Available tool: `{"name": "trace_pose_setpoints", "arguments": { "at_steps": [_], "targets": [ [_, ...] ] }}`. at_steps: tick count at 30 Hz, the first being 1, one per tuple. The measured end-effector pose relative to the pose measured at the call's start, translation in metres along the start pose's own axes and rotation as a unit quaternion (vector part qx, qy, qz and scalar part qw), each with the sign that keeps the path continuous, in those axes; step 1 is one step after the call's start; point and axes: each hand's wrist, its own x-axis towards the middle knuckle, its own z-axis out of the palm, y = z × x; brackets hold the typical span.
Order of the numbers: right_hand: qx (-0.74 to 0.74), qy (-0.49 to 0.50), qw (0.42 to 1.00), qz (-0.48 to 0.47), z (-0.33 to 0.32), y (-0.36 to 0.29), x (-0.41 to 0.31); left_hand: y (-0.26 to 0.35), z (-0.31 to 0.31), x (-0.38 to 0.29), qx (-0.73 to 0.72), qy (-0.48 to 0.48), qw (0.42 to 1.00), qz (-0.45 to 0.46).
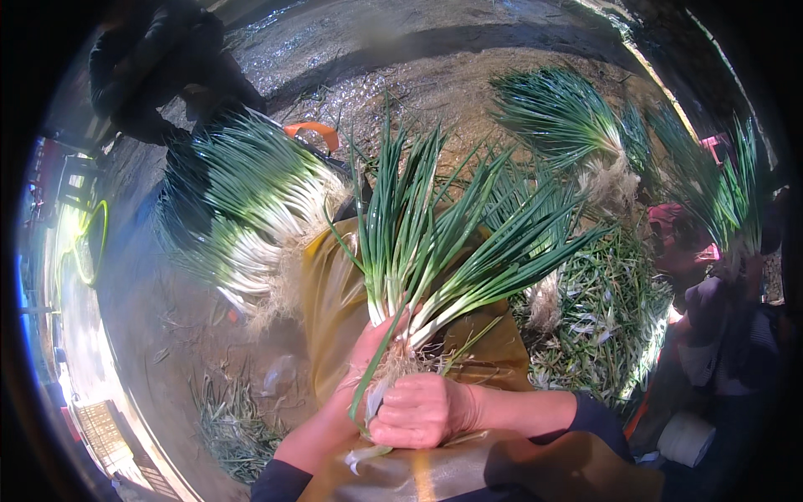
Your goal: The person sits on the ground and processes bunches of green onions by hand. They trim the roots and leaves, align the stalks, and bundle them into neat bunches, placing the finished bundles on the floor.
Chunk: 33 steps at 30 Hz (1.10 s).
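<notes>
My left hand [370, 346] grips a bunch of green onions [414, 251] low on the white stems. Their green tops fan up and away from me, and the stringy roots [401, 367] hang towards my lap. My right hand [421, 411] is closed in a fist just below the roots. A loose green onion leaf [371, 386] with a pale sheath runs down to the fingers of this fist; its end inside the hand is hidden. A pale scrap of peel [364, 456] shows under the fist, against my yellow-brown waterproof apron [502, 351].
Large heaps of green onions [263, 188] lie at the left, beside a person in dark clothing [169, 69]. Another bunch [564, 119] lies at the far right. Leaf trimmings [602, 314] are piled right of my knees. A white roll [687, 439] sits at the lower right.
</notes>
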Motion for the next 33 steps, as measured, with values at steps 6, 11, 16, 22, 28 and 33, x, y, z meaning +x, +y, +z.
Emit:
{"name": "trace_pose_setpoints", "arguments": {
  "at_steps": [6, 11, 16, 22, 28, 33],
  "targets": [
    [0.182, 0.248, 0.768, 0.562, -0.024, 0.046, -0.032, -0.002, -0.004, -0.005, 0.058, 0.047, 0.997, -0.025],
    [0.234, 0.214, 0.671, 0.670, -0.027, 0.077, -0.046, 0.001, 0.001, -0.006, 0.061, 0.057, 0.996, -0.040],
    [0.112, 0.157, 0.703, 0.685, -0.021, 0.084, -0.033, 0.001, 0.011, -0.011, 0.065, 0.056, 0.996, -0.014],
    [-0.089, 0.024, 0.901, 0.425, 0.007, 0.063, -0.028, 0.003, -0.001, -0.014, 0.107, 0.014, 0.994, -0.010],
    [0.139, -0.068, 0.934, 0.321, 0.019, 0.028, -0.027, -0.008, -0.010, -0.015, -0.005, -0.027, 0.999, 0.034],
    [0.457, -0.099, 0.850, 0.241, 0.004, -0.010, 0.005, -0.001, 0.000, -0.009, 0.090, -0.023, 0.996, 0.003]
  ]
}}
